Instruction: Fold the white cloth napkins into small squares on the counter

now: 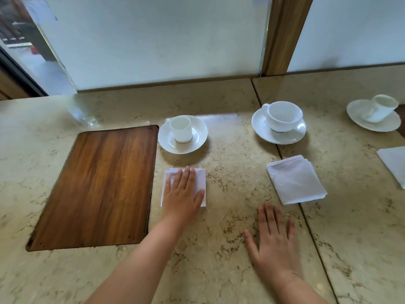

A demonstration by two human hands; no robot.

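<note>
White folded napkin [200, 183] lies on the marble counter [219, 249] below a saucer [197, 137], pinned under the left hand [183, 194], palm flat, fingers together. Right hand [272, 238] rests flat, fingers spread, holding nothing, near a second folded napkin [295, 179].

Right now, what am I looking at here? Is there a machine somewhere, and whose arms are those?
No machine here: a person wears a camera on their head, so the single picture looks forward and down at their own two bare arms. The left hand lies flat on a small folded white napkin, pressing it onto the stone counter. The right hand rests open on bare counter and holds nothing. A second folded napkin lies farther right, and the corner of a third napkin shows at the picture's edge. Behind them stand three white cups on saucers: a small cup, a wide cup and a far cup. A wooden panel is set into the counter on the left.
</note>
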